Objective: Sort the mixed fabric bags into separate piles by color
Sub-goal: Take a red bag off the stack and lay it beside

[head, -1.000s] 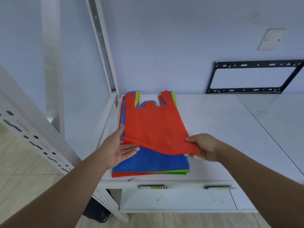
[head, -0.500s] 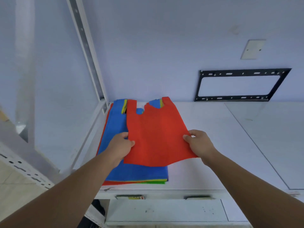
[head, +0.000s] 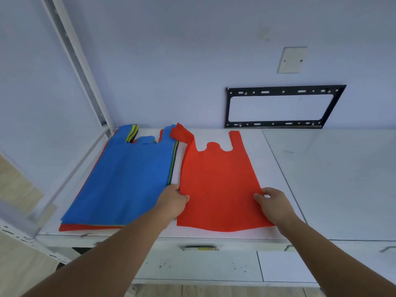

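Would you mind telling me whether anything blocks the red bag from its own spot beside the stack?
Nothing visible does: the red bag lies on bare table right of the stack, held by the left hand and right hand.

A stack of bags (head: 128,179) lies on the left end of the table (head: 321,179), close to the upright post (head: 75,61) at the far left corner. A single bag (head: 218,185) lies flat just to the right of the stack, handles toward the wall. Its left handle is folded and seems to touch the stack's far right corner. The left hand (head: 171,202) grips the single bag's near left edge, between bag and stack. The right hand (head: 274,206) pinches its near right edge. Behind, on the wall, a bracket (head: 282,91) hangs below a plate (head: 292,60).
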A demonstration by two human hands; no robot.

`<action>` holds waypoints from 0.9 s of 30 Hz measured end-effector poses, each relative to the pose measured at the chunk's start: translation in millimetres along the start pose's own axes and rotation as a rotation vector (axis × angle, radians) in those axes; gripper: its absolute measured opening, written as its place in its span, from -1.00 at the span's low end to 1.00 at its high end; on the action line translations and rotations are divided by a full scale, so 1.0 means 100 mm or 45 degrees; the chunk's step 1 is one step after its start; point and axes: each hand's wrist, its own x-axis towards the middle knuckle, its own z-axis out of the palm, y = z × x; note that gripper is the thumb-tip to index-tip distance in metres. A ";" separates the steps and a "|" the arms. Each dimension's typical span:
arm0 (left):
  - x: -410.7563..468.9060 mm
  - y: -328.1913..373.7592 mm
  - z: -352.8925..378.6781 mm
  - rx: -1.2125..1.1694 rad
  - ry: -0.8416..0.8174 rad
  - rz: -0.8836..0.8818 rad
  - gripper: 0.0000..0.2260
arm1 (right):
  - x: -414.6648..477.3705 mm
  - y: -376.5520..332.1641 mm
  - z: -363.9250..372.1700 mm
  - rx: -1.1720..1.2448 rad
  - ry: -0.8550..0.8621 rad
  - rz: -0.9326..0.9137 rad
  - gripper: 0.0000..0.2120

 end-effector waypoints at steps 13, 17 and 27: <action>0.07 0.57 -0.01 -0.055 -0.042 0.127 -0.62 | 0.16 -0.35 -0.24 0.110 0.056 -0.016 -0.83; 0.50 1.10 -0.27 -0.152 -0.003 0.307 -0.47 | 0.38 -1.04 -0.51 0.250 0.067 -0.096 -0.87; 0.16 1.85 -0.64 -0.154 0.113 0.591 -0.64 | 0.45 -1.68 -0.84 0.483 0.115 -0.263 -0.84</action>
